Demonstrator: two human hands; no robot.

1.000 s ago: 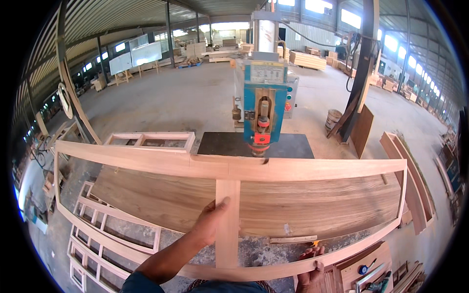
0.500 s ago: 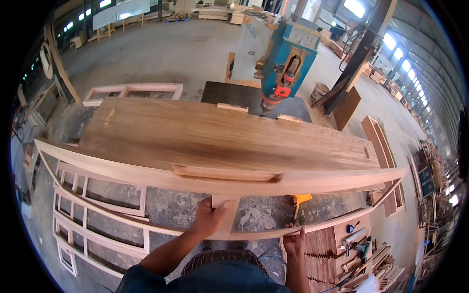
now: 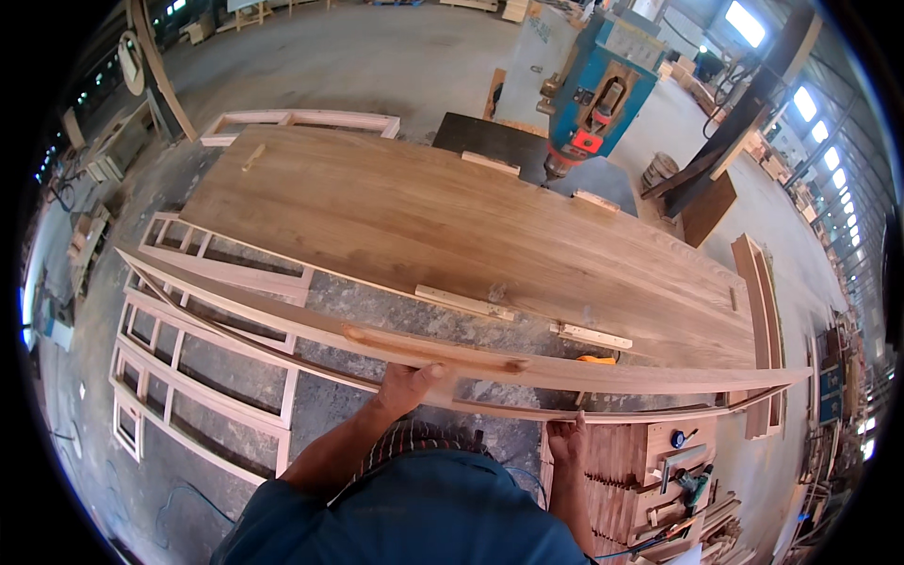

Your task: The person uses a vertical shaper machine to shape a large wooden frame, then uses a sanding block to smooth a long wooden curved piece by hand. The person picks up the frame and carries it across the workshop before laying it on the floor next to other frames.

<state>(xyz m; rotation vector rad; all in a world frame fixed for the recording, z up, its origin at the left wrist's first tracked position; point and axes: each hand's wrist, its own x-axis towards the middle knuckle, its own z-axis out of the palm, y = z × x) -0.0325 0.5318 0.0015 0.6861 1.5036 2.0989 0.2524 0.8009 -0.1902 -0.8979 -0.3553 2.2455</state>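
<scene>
Tipped down toward me since the earlier frame — pale, smooth wooden frame (image 3: pixel 556 374), long, rectangular, seen nearly edge-on, shallow scooped recess (image 3: pixel 433 351) in its far rail, on my side of the broad grained wood panel (image 3: pixel 471 226). My left hand (image 3: pixel 408 386) grips its crossbar (image 3: pixel 441 390), thumb on top — my right hand (image 3: pixel 566 438), fingers curled, holds the near rail (image 3: pixel 640 417).

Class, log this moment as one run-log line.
left hand: gripping wooden frame | right hand: holding same frame | wooden panel: beyond frame | teal machine: beyond panel
</scene>
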